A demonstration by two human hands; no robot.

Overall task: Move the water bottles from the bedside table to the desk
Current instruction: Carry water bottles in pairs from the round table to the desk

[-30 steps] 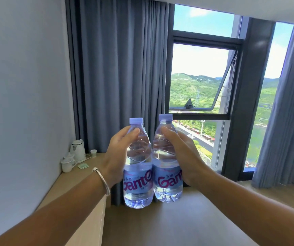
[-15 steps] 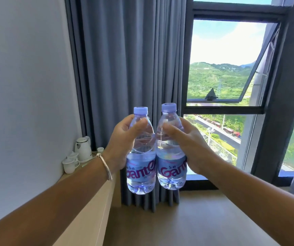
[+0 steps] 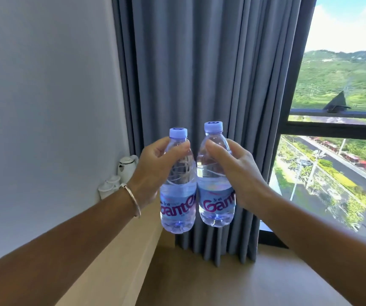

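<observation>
Head view, left hand: we see the left hand [image 3: 155, 171] curled round the upper body of the left bottle [image 3: 177, 182], thumb across the front just under the neck, fingers wrapped behind; a thin metal bangle [image 3: 132, 200] sits on that wrist.

Head view, right hand: the right hand [image 3: 235, 173] grips the right bottle [image 3: 215, 175] the same way, thumb pressed on the shoulder, fingers hidden behind the plastic.

Bottles: both are clear with pale lilac caps and a blue label bearing pink lettering (we read "Gante" on the visible part). They are held upright in the air, side by side, their bodies touching or very nearly so; the right one sits slightly higher. Neither rests on any surface.

Desk: a light wooden desk [image 3: 111, 261] runs along the white wall [image 3: 45, 96] at lower left, below and to the left of the bottles. At its far end, against the wall, we make out a white kettle [image 3: 127, 165] and white cups [image 3: 109, 186], partly hidden by the left wrist.

Backdrop: grey curtains [image 3: 210, 74] hang straight behind the bottles. To the right, a dark-framed window [image 3: 332, 129] shows green hills, sky and a road.
</observation>
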